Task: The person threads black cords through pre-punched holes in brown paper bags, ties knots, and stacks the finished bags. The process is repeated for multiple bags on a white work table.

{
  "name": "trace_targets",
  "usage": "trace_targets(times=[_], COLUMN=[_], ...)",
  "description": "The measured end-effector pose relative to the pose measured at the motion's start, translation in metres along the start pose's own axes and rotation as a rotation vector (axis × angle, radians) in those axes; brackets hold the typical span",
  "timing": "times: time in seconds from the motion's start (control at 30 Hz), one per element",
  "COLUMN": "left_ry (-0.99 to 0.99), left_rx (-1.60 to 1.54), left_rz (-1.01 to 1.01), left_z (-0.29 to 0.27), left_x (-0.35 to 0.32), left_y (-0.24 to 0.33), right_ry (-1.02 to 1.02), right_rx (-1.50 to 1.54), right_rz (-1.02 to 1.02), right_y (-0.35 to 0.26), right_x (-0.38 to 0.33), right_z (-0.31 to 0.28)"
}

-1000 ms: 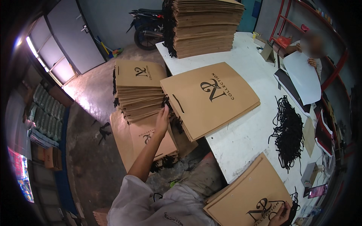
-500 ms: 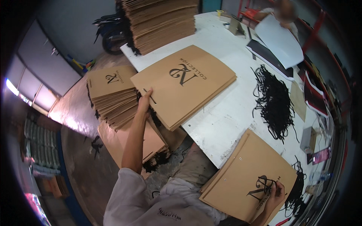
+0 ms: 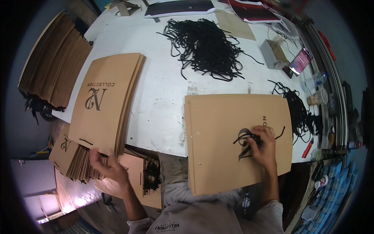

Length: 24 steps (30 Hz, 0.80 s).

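My right hand [image 3: 265,146] is closed on black cord [image 3: 281,134] above a small stack of brown paper bags [image 3: 218,152], its ends sticking out on both sides. The top bag has a dark printed logo and two eyelets near its left edge. This stack overhangs the table's near edge. My left hand [image 3: 111,167], slightly blurred, has its fingers apart just below another brown bag stack [image 3: 107,117] on the left. A short black cord handle [image 3: 86,141] lies along that stack's near edge. No bag shows in the left hand.
A tangled heap of black cords [image 3: 206,48] lies on the white table [image 3: 159,105], with a smaller bunch [image 3: 296,113] at right. A tall bag pile [image 3: 54,58] stands far left; more bags [image 3: 78,163] sit below the table. A phone [image 3: 301,61], cup [image 3: 317,96] and red cutter [image 3: 307,149] line the right.
The view has swung right. My left hand has let go of the left bag stack and drawn back toward me. My right hand still holds black cord over the right stack.
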<state>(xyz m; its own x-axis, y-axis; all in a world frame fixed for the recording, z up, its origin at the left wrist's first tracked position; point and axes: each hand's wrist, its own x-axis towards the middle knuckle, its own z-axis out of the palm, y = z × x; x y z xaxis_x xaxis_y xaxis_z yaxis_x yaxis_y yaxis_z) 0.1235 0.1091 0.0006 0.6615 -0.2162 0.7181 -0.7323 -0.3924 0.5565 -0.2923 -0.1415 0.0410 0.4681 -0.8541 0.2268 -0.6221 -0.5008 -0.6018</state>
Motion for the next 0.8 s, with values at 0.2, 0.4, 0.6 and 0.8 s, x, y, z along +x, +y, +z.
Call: trace_targets(times=[0.2,0.4,0.6,0.8], left_ry=[-0.889,-1.018,-1.037,-1.096], left_rx=[-0.458,-0.503,-0.614,-0.805], left_rz=[-0.168,-0.327,-0.541,-0.394], left_z=[0.056,0.087,0.090,0.103], left_x=[-0.051,-0.066,-0.073,-0.067], left_y=[0.101,0.150,0.155,0.139], right_ry=[-0.128,-0.138,-0.191,-0.168], right_rx=[-0.156,0.154,0.510,0.432], right_rz=[-0.155,-0.169,-0.096,-0.172], right_y=[-0.015,-0.029,-0.062,-0.064], right_x=[0.001,0.005,0.023,0.032], right_z=[0.016,0.053,0.084,0.093])
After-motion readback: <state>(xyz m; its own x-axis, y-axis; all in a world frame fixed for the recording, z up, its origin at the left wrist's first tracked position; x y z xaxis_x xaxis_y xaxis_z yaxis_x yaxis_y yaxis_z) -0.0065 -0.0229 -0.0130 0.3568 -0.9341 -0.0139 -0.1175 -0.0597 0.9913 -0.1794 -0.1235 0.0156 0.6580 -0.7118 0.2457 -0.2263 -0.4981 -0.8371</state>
